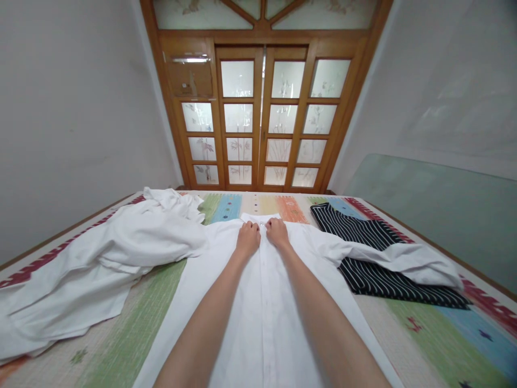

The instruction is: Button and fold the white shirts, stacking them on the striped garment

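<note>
A white button-up shirt lies spread front side up, its collar at the far end and its button placket running down the middle toward me. At the collar, my left hand is closed on the fabric just left of the placket. My right hand pinches the collar's other side, a small gap away. The fingertips of both hands are partly hidden. One sleeve stretches right across a folded black-and-white striped garment. The other sleeve reaches left toward a crumpled pile of white cloth.
Beneath everything is a multicoloured patterned cloth with green, blue and orange stripes. Wooden doors with glass panes stand beyond the far edge. A pale green board leans along the right wall, and a grey wall rises on the left.
</note>
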`<control>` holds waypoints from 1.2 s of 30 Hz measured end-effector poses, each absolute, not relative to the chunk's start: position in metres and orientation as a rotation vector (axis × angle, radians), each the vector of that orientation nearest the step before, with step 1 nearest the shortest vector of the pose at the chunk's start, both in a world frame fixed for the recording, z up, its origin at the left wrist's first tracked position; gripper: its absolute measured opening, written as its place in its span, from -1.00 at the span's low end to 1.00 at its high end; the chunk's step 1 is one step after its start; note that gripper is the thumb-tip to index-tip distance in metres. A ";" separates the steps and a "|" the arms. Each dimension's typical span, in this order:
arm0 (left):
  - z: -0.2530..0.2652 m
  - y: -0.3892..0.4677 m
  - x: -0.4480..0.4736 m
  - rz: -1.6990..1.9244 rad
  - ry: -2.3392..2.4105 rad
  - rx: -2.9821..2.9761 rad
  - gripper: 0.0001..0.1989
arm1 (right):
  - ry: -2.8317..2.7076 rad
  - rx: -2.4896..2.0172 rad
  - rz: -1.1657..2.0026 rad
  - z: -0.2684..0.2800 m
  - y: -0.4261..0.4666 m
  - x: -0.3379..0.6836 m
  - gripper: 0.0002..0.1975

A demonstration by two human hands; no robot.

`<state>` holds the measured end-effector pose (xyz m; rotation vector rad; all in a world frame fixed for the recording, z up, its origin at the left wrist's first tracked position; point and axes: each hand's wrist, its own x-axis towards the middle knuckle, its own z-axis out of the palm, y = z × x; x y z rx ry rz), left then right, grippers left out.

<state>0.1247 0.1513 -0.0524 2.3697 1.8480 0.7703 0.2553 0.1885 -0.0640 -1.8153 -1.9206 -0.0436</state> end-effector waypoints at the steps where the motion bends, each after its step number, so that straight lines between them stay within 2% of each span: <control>1: -0.052 0.145 0.125 0.745 1.869 2.412 -0.81 | -1.929 -1.809 -0.053 -0.065 0.189 0.255 -0.80; 8: -0.054 0.105 0.124 0.619 1.873 2.497 -0.72 | -1.964 -1.767 -0.031 -0.060 0.179 0.256 -0.77; 15: -0.059 0.095 0.125 0.551 2.054 2.310 -0.53 | -2.055 -1.614 0.025 -0.071 0.149 0.272 -0.53; 18: -0.058 0.095 0.124 0.550 2.045 2.323 -0.54 | -2.078 -1.586 0.072 -0.073 0.136 0.275 -0.56; 25: -0.054 0.098 0.115 0.592 1.910 2.350 -0.59 | -2.005 -1.843 0.045 -0.056 0.121 0.259 -0.71; 29: -0.054 0.100 0.111 0.694 1.804 2.320 -0.64 | -2.044 -1.664 -0.042 -0.055 0.117 0.251 -0.75; 34: -0.054 0.100 0.111 0.773 1.774 2.336 -0.62 | -2.065 -1.570 -0.076 -0.056 0.110 0.250 -0.89; 36: -0.053 0.099 0.112 0.765 1.784 2.325 -0.63 | -2.051 -1.573 -0.082 -0.056 0.109 0.249 -0.82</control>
